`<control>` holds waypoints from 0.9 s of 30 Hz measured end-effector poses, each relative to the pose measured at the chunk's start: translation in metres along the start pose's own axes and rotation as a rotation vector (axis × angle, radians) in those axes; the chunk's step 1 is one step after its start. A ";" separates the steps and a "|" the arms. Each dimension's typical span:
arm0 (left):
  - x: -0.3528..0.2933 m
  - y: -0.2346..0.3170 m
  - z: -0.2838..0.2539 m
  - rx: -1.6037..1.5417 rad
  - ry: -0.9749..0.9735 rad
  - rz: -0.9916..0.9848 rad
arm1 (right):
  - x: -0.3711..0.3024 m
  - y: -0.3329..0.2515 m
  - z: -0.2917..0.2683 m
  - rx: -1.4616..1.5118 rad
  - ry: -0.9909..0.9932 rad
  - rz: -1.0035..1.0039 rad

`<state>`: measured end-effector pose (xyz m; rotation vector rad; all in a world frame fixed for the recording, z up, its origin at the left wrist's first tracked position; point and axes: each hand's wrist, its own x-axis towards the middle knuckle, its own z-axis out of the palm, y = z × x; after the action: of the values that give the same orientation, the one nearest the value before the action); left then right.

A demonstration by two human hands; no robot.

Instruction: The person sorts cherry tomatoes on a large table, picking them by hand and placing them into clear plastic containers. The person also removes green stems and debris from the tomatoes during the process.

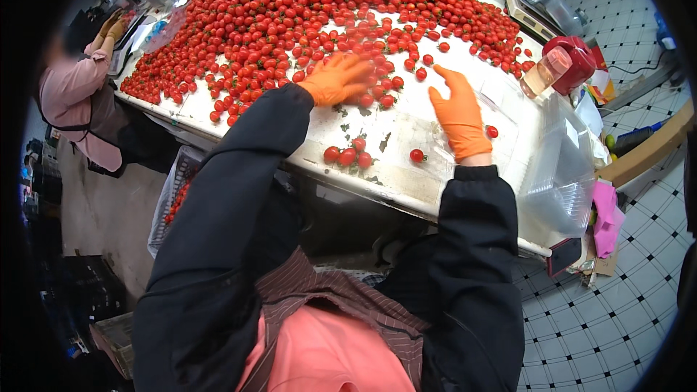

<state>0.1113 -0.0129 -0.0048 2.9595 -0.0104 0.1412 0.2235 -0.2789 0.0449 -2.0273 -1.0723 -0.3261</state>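
Observation:
A large heap of red cherry tomatoes (pixel 290 0) spreads over the white table (pixel 406 131). At the near edge of the heap is my left hand (pixel 335 80), in an orange glove, with its fingers stretched toward the right and partly blurred; several tomatoes beside them are blurred too. Apart from it, my right hand (pixel 460 116), also gloved in orange, hovers over the table with thumb and forefinger spread and nothing visible between them. A single cherry tomato (pixel 417 155) lies to its left, another tomato (pixel 492 131) by its wrist. Several loose tomatoes (pixel 348 155) sit among leaf scraps nearer me.
Nested clear plastic containers (pixel 559 174) stand at the table's right edge. Behind them are a red device (pixel 577 62) and a clear jar (pixel 546 72). Below the table's left side is a grey crate (pixel 161 207) holding tomatoes. Another person (pixel 80 94) works at the far left.

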 end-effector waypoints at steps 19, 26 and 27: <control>-0.106 0.031 -0.047 -0.724 -0.097 0.185 | -0.011 -0.056 0.088 0.439 -0.741 -0.085; -0.134 -0.005 -0.052 -0.587 0.056 -0.314 | -0.010 -0.047 0.028 -0.069 -0.503 0.013; -0.135 0.003 -0.057 -0.650 -0.115 -0.418 | -0.013 -0.050 0.030 -0.149 -0.574 0.041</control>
<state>-0.0283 -0.0063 0.0392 2.2572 0.4520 -0.0780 0.1720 -0.2478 0.0452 -2.3423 -1.3726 0.2235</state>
